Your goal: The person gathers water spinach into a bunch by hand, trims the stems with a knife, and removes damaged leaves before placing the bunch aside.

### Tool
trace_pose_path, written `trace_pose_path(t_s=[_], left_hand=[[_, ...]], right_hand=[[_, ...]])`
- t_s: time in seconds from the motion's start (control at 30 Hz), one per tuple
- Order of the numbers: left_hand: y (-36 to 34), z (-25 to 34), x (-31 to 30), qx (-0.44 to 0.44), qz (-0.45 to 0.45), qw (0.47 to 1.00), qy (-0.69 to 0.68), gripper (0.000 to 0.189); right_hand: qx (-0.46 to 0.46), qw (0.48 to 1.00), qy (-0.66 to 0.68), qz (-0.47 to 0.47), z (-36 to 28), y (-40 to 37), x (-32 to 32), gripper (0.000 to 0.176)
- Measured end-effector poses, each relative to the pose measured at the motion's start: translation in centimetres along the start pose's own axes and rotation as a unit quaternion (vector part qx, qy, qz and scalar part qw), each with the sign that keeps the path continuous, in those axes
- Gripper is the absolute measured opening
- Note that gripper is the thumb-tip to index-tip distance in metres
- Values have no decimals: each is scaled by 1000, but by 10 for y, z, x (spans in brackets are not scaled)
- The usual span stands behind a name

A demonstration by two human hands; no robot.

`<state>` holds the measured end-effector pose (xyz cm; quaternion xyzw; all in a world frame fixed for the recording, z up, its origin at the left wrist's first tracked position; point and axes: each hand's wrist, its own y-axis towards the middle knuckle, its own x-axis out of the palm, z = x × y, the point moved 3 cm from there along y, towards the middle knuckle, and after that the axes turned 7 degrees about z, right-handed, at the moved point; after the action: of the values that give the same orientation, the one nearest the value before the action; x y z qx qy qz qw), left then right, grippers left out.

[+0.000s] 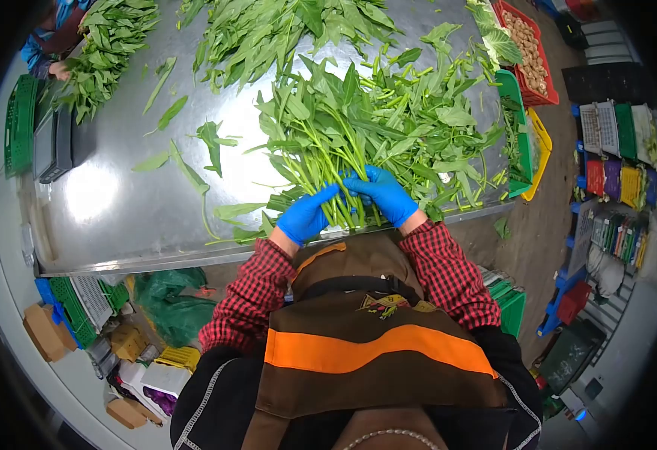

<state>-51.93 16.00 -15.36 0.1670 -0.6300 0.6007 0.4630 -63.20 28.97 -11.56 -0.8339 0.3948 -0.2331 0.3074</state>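
A bunch of water spinach, long green stems with narrow leaves, is held between my two blue-gloved hands at the near edge of the metal table. My left hand closes round the stems from the left. From the right, my right hand grips the same stems, its fingers bent over them. The leafy tops point away from me and the cut ends towards my apron. Loose leaves and stem pieces lie heaped to the right, and a few stray leaves are scattered at the left.
A large pile of greens lies at the back. Far left, another person's hand is at a leafy bunch, near a dark scale. Green, yellow and red crates stand along the right edge.
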Motion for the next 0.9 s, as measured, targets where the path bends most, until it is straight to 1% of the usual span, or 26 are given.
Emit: trace_pose_path(t_s=[0.03, 0.07, 0.1, 0.13, 0.17, 0.2, 0.23, 0.27, 0.3, 0.33, 0.37, 0.4, 0.43, 0.47, 0.5, 0.53, 0.57, 0.6, 0.63, 0.7, 0.73, 0.77, 0.83, 0.87, 0.9], left_hand=[[3, -2, 2, 0, 0, 1000, 0, 37], [9, -4, 3, -11, 2, 999, -48, 35], [15, -7, 2, -22, 5, 995, -96, 32], [24, -11, -4, -21, 3, 992, -125, 31], [32, -18, -11, -21, 2, 992, -124, 31], [39, -20, -17, 59, 61, 995, -42, 31], [44, -19, -24, 138, 119, 982, 41, 31], [27, -8, 8, 32, 84, 996, -24, 32], [26, -6, 11, 32, 84, 996, -24, 32], [26, -3, 11, 52, 125, 990, -26, 31], [25, -2, 9, 72, 166, 983, -28, 30], [23, 0, 8, 55, 146, 987, -24, 34], [21, 1, 8, 53, 145, 988, -22, 34], [20, 2, 10, 61, 132, 989, 9, 36], [19, 2, 12, 70, 119, 990, 41, 39], [19, 3, 14, 73, 120, 989, 43, 42], [18, 4, 16, 72, 119, 989, 46, 42], [17, 4, 19, 69, 103, 991, 43, 42], [16, 3, 21, 67, 89, 993, 39, 41], [12, 2, 25, 72, 91, 991, 60, 40], [11, 2, 27, 77, 92, 989, 83, 39], [11, 0, 24, 78, 93, 989, 85, 39], [14, -1, 20, 114, 93, 980, 134, 37], [12, -2, 23, 110, 122, 982, 92, 35], [13, -3, 22, 111, 121, 982, 93, 35]], right_hand=[[-20, 999, -32, 10, -1, -1, 1, 23], [-40, 997, -64, 19, -1, -3, 3, 24], [-39, 997, -64, 20, 6, 0, 6, 24], [-99, 992, -74, 38, 14, 5, 8, 25], [-158, 982, -83, 56, 16, 6, 9, 26], [-159, 982, -83, 57, 10, -1, 11, 26], [-144, 986, -34, 74, 5, -8, 11, 27], [-128, 987, 15, 91, 0, -13, 10, 27], [-128, 987, 15, 91, -1, -14, 5, 27], [-147, 975, 138, 89, -5, -15, -6, 24], [-163, 948, 260, 86, -8, -15, -16, 22], [-163, 947, 261, 86, -13, -13, -24, 22], [-146, 939, 295, 103, -17, -11, -33, 24], [-131, 928, 328, 120, -19, -10, -39, 26], [-134, 927, 329, 123, -18, -12, -38, 26], [-76, 965, 199, 151, -12, -12, -35, 28], [-13, 982, 65, 175, -5, -12, -32, 31], [12, 984, 73, 164, 2, -9, -27, 36], [12, 984, 74, 164, 5, -5, -25, 36], [58, 983, 88, 153, 11, 2, -20, 34], [61, 990, 59, 110, 13, 7, -23, 29], [59, 990, 61, 110, 14, 8, -18, 29], [-53, 984, 75, 154, 8, 10, -12, 26], [-62, 980, 30, 187, 6, 7, -15, 25], [-64, 980, 29, 187, 8, 7, -17, 25]])
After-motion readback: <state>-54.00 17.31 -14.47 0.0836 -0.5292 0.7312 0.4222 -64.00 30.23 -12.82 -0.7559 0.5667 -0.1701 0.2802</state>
